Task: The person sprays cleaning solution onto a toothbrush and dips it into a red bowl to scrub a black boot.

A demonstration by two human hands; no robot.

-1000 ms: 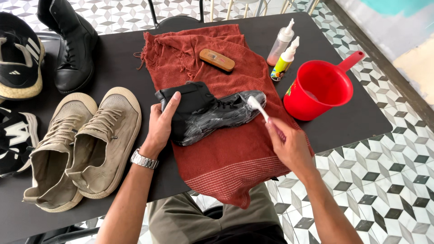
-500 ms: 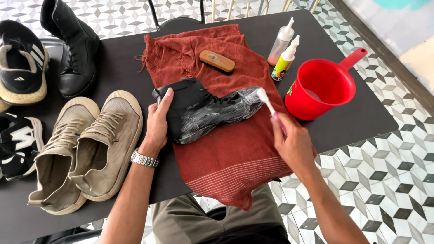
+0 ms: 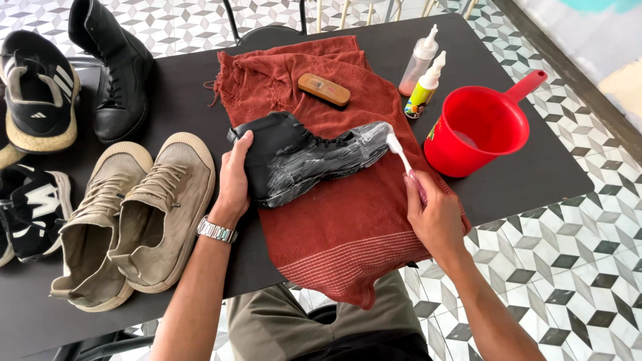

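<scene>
A black ankle boot (image 3: 314,160) lies on its side on a rust-red towel (image 3: 348,227), its toe and side white with foam. My left hand (image 3: 234,177) grips the boot at its heel and ankle end; a metal watch sits on that wrist. My right hand (image 3: 431,217) holds a white toothbrush (image 3: 400,155) whose head touches the boot's foamy toe.
A red jug (image 3: 478,130) with a handle stands right of the towel, two squeeze bottles (image 3: 422,73) behind it. A wooden brush (image 3: 324,89) lies on the towel's far part. On the black table's left are beige sneakers (image 3: 134,214), a black boot (image 3: 117,73) and other sneakers.
The toothbrush head has moved from the boot's side up to its toe tip. The view has shifted slightly; my left hand still holds the boot.
</scene>
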